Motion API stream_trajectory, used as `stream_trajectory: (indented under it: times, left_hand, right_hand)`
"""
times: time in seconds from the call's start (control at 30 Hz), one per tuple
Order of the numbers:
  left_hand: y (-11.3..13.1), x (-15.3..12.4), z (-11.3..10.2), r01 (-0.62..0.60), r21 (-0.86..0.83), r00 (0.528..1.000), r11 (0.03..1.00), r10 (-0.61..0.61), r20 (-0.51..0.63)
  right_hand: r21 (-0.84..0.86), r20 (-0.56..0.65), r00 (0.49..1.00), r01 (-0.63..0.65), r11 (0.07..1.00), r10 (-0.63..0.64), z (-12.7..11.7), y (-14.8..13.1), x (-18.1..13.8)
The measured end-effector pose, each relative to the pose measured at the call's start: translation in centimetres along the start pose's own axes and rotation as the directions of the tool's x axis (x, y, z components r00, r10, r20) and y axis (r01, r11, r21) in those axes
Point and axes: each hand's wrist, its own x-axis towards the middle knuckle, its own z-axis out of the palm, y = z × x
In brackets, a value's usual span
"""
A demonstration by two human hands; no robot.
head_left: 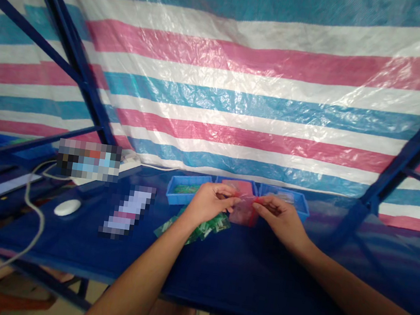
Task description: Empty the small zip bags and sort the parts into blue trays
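Clear reddish bag [244, 213] held between both hands above the counter [248, 272].
Its upper part is pinched from opposite sides by the grip of the left hand [217, 200] and that of the right hand [276, 210]; neither hand is clearly nearer, and its long axis cannot be made out. Green packets [206, 228] are heaped beside the left wrist, and three blue trays [190, 181] are lined up behind; the bag is not blocked.

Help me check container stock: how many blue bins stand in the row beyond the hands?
3: the left bin beyond the left hand, the middle bin beyond the pinkish bag, the right bin beyond the right hand. Each is partly covered; a hidden one seems unlikely.
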Motion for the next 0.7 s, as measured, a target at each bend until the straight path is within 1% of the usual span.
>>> stream_trajectory:
  times: [0.23, 0.4, 0.5, 0.57, 0.63, 0.67, 0.7]
  left_hand:
    - [0.3, 0.0, -0.1, -0.020, -0.019, 1.000, 1.000, 0.020, 0.006]
    - [0.4, -0.1, 0.0, -0.047, -0.028, 0.999, 0.999, 0.047, -0.007]
    - [0.5, -0.1, 0.0, -0.073, -0.034, 0.997, 0.997, 0.072, -0.017]
    - [0.7, -0.2, 0.0, -0.107, 0.018, 0.991, 0.994, 0.108, -0.078]
    - [0.9, -0.4, 0.3, -0.142, 0.113, 0.979, 0.983, 0.157, -0.133]
    - [1.1, -0.6, 0.5, -0.162, 0.157, 0.975, 0.974, 0.183, -0.124]
    - [1.3, -0.9, 0.8, -0.187, 0.188, 0.975, 0.964, 0.206, -0.087]
  right_hand:
    - [-0.014, 0.006, 1.000, 0.001, 1.000, -0.001, -0.1, 0.3, 0.0]
    - [-0.010, 0.046, 0.999, -0.014, 1.000, 0.015, -0.1, 0.2, 0.0]
    - [0.007, 0.025, 0.999, -0.023, 1.000, 0.023, -0.1, -0.1, 0.0]
    - [0.032, -0.019, 1.000, -0.022, 0.999, 0.022, -0.1, -0.4, 0.0]
    - [0.067, -0.064, 0.998, -0.013, 0.998, 0.018, -0.1, -0.6, -0.1]
    - [0.082, -0.077, 0.997, -0.007, 0.997, 0.013, -0.1, -0.7, -0.2]
    - [0.092, -0.080, 0.997, 0.000, 0.996, 0.007, 0.0, -0.8, -0.3]
